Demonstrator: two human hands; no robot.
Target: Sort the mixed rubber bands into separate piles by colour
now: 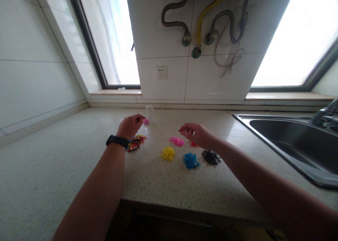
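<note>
My left hand [130,125], with a black band on the wrist, hovers over a mixed heap of small coloured bands [135,142] and pinches a small pink piece [145,121]. My right hand [196,133] hangs with fingers curled just right of a pink pile [176,141], over a small red bit [193,144]; whether it holds anything is unclear. In front lie a yellow pile [168,153], a blue pile [190,160] and a black pile [211,156] on the speckled counter [66,170].
A small clear jar [149,112] stands behind my left hand. A steel sink [295,142] with a tap [326,113] fills the right. A tiled wall with a socket [161,72], hoses and windows lies behind.
</note>
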